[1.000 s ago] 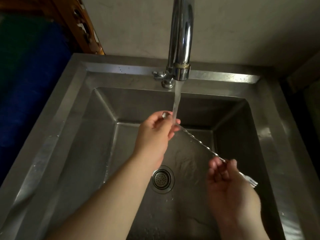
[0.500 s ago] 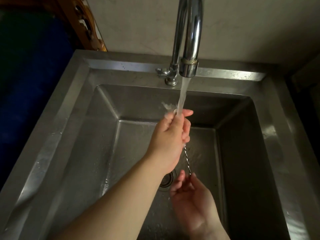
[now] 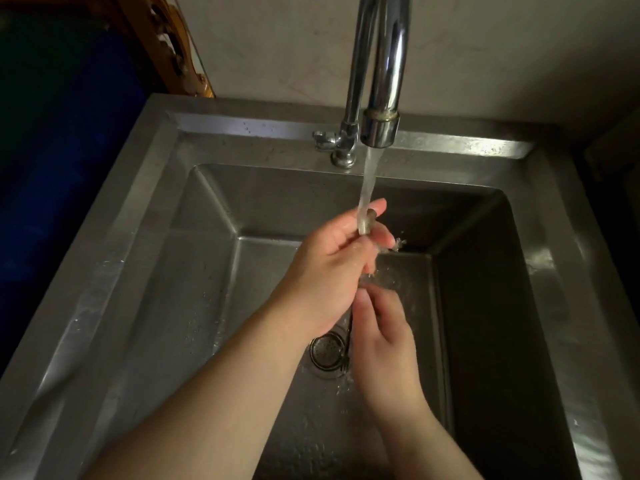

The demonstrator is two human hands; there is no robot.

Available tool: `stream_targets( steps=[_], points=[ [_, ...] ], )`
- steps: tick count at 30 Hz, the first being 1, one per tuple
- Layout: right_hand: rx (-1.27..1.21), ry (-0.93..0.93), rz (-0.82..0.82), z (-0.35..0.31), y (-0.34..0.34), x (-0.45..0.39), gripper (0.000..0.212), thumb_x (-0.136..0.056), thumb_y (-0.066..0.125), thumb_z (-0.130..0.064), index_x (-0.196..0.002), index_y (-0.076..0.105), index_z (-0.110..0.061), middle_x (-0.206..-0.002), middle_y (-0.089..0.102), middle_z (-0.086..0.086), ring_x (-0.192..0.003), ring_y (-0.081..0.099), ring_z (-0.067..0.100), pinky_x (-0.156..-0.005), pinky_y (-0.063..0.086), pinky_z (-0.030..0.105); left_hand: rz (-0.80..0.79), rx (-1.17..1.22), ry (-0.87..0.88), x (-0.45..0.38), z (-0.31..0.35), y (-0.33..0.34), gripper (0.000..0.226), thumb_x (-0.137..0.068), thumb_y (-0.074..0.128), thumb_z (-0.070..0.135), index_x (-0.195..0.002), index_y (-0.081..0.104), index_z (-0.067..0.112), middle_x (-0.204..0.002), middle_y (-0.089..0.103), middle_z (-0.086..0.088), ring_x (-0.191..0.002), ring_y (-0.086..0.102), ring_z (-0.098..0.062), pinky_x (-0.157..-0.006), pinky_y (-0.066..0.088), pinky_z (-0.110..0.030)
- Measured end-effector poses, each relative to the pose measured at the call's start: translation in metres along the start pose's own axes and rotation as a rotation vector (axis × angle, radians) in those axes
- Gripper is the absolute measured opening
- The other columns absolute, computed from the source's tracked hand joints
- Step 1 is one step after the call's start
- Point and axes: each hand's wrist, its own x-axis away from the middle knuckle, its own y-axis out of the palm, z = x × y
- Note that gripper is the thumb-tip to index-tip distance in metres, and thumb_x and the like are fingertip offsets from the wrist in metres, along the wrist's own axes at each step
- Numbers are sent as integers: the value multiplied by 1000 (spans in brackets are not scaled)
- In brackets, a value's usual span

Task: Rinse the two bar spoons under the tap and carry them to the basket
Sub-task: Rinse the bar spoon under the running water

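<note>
My left hand (image 3: 329,268) grips the upper end of a thin metal bar spoon (image 3: 370,218), whose round tip sits right in the water stream under the tap (image 3: 380,129). The spoon hangs nearly upright over the sink (image 3: 166,258). A short piece of its twisted shaft (image 3: 349,327) shows between my hands. Below, my right hand (image 3: 382,337) closes around the lower part of the shaft, close under the left hand. I can make out only one spoon; whether a second lies with it is hidden by my fingers. No basket is in view.
Water runs from the chrome tap and splashes off my fingers into the steel basin. The round drain strainer (image 3: 323,353) lies under my hands. A carved wooden frame (image 3: 166,46) leans at the back left, and a dark blue surface (image 3: 52,150) borders the sink's left side.
The spoon swung from slanting to the right to nearly upright. My right hand slid left and up along the shaft to just below the left hand. The tip now sits in the stream.
</note>
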Motion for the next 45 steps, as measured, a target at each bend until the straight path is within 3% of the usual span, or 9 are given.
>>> stream_targets(
  steps=[5,8,14,20,24,27,32,41,45],
  points=[
    [-183,-13,-95,-20,7,-21,31,-98,50,-38,-77,64,-20,-66,62,-4,-62,54,9,-59,46,32,77,-48,93,4,12,-4,30,-95,49,11,-104,65,35,-103,76,-2,-89,70,-12,-77,53,-23],
    [-216,-46,-61,-26,11,-28,29,-95,51,-41,-78,67,-25,-62,57,-7,-60,48,6,-58,41,32,161,-245,130,5,17,-5,16,-97,51,28,-95,64,36,-96,77,6,-94,71,-9,-78,51,-24],
    [-252,-58,-90,-33,11,-37,33,-96,53,-39,-77,67,-17,-58,51,-9,-55,42,5,-52,36,26,182,-128,51,6,19,-11,16,-93,58,23,-96,73,27,-101,77,3,-101,69,-8,-79,52,-17],
    [-251,-116,-103,-37,10,-41,22,-98,52,-23,-91,72,-23,-68,69,-12,-60,59,-3,-55,45,14,237,-240,-4,6,13,-14,17,-84,65,39,-89,75,26,-89,77,1,-86,71,-16,-77,56,-37],
    [-216,-81,-55,-37,12,-40,22,-96,54,-31,-84,71,-24,-71,70,1,-61,59,6,-57,50,26,299,-168,-24,5,12,-10,20,-83,60,40,-85,76,27,-87,78,2,-84,74,-13,-67,58,-23],
    [-138,-81,-63,-39,9,-44,29,-97,53,-34,-77,69,-20,-60,63,-5,-52,53,3,-49,42,21,369,-167,-61,3,9,-6,21,-86,59,38,-81,75,26,-84,77,4,-74,72,-8,-53,49,-16],
    [150,-53,-226,-37,-8,-53,28,-96,53,-29,-76,67,-14,-52,60,-4,-45,51,8,-50,43,30,554,-30,-49,-10,12,-15,28,-96,56,27,-71,69,23,-77,74,6,-54,55,-5,-49,42,-19],
    [613,-182,-344,-48,-37,-76,24,-94,56,-39,-78,67,-24,-61,64,-3,-48,56,6,-47,46,25,824,231,-134,-12,13,-42,29,-101,50,27,-76,65,22,-73,72,11,-52,54,0,-48,40,-12],
    [475,-195,-285,-62,-41,-85,14,-91,63,-33,-80,70,-26,-61,67,-7,-50,60,1,-42,45,14,941,436,-229,-9,6,-58,26,-102,48,27,-80,60,22,-71,65,10,-47,56,4,-41,37,-9]
  ],
)
